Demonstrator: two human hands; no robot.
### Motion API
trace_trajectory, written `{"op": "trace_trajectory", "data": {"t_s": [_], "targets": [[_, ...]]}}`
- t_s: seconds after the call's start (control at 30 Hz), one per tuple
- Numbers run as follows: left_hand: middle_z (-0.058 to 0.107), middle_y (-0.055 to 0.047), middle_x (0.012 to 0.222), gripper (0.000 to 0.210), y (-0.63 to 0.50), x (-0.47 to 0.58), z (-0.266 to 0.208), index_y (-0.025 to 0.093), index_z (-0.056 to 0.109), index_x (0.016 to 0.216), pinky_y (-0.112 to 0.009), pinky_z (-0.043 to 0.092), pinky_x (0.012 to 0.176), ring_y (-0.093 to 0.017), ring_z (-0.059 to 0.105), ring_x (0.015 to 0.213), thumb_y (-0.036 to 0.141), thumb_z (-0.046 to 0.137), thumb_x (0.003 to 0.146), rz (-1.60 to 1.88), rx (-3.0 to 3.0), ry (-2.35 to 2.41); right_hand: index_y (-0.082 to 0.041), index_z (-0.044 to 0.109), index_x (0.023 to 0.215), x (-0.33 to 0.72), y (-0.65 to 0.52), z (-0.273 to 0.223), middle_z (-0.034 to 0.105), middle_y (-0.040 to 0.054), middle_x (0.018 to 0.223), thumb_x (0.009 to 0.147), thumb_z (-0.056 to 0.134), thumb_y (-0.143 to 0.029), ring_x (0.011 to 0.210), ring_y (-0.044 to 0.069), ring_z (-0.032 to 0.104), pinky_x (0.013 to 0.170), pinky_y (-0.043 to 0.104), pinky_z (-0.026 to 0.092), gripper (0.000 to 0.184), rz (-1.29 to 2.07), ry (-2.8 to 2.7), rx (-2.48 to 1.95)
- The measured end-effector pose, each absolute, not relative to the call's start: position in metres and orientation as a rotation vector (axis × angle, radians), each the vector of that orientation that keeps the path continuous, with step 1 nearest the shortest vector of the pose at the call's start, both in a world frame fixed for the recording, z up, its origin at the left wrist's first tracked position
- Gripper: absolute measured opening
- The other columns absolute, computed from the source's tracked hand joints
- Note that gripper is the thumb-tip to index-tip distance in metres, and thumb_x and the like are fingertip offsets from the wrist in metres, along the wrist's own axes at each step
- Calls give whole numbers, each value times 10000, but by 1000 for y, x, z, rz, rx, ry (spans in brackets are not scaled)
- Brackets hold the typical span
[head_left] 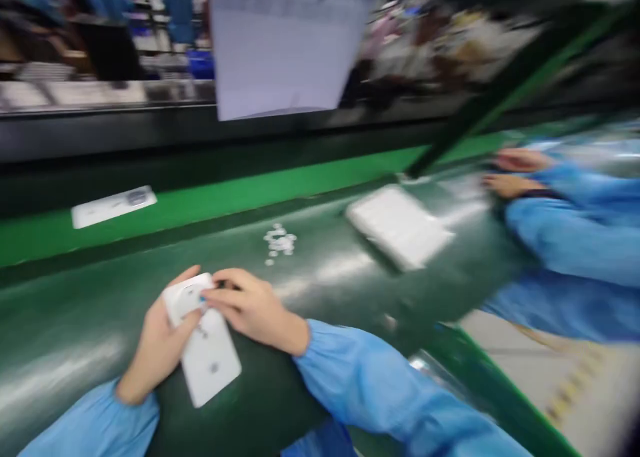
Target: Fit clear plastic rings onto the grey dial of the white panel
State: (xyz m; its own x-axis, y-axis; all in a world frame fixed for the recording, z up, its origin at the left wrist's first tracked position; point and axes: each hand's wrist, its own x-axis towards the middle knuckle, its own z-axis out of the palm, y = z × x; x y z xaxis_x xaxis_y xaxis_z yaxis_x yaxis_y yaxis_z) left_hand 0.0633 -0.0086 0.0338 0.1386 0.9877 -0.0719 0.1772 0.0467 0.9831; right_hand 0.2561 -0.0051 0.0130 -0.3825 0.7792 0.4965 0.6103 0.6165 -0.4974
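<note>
Both our hands on the white case, near the bench's front edge.

Our left hand (160, 347) grips the case (205, 340) from beneath; our right hand (253, 307) pinches fingers together on its upper end. Small white parts (279, 242) wait mid-bench, so work seems ongoing.

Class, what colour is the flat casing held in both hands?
White casing, clearest in the head view.

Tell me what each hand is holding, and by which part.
Both hold one white oblong device. The left hand cups its left edge from beneath; the right hand presses fingertips on its upper end. Blur hides finer detail.
</note>
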Motion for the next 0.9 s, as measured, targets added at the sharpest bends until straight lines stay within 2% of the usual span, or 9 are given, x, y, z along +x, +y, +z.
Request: {"op": "trace_trajectory", "data": {"t_s": [0.1,0.17,0.3,0.4,0.53,0.67,0.8,0.83,0.9], "targets": [[660,-127,1260,689,-9,67,35,114,503,1433,-265,581,773,-226,681,952,344,683,809,962,1312,1141,-249,760,1137,258,-4,8,657,94,1152,1038,590,-278,894,164,642,810,297,571,199,447,-1981,-1008],[680,-121,1180,700,-11,66,33,110,462,1462,-245,564,707,-193,670,856,312,661,821,961,1278,1112,-266,748,1173,259,-4,7,648,100,1149,1043,578,-282,892,175,652,784,312,587,215,490,-1966,-968],[687,-92,1054,685,-17,66,35,117,446,1474,-210,521,617,-153,625,740,290,657,846,952,1259,1056,-286,722,1236,256,-8,9,620,110,1192,1050,552,-270,858,172,640,703,305,590,253,409,-1961,-966],[688,-73,1010,662,-18,66,33,134,450,1471,-202,501,601,-150,615,728,266,652,855,940,1273,1018,-290,742,1188,254,-8,9,628,103,1187,1050,543,-245,838,167,627,680,306,572,246,318,-2004,-995],[688,-80,1072,649,-17,65,29,152,445,1478,-207,506,616,-155,622,746,272,648,873,933,1292,1011,-246,752,1104,254,-6,10,651,95,1152,1039,568,-219,850,166,640,696,301,562,197,293,-2011,-976],[684,-96,1154,650,-15,65,32,149,448,1483,-227,539,673,-169,639,787,310,646,885,891,1358,1066,-221,724,1045,252,-5,11,657,90,1138,1053,527,-222,988,180,663,784,294,577,197,358,-1989,-978],[600,-107,1378,600,-19,63,42,166,539,1425,-270,574,875,-239,665,1062,378,662,877,926,1485,1122,-186,688,1042,245,-9,19,639,94,1142,1034,502,-184,1052,182,639,873,274,574,187,373,-2046,-1074],[586,-97,1404,589,-20,61,42,181,572,1399,-267,578,874,-250,664,1087,410,685,868,934,1503,1170,-179,682,1049,244,-9,22,632,92,1160,1025,511,-174,1071,179,631,900,265,569,173,376,-2082,-1099],[631,-96,1344,628,-17,56,34,194,637,1333,-262,605,723,-274,699,981,486,766,792,940,1498,1257,-182,679,1070,241,-7,27,619,75,1206,1006,570,-178,1097,164,619,918,237,558,127,392,-2169,-1157]]}}
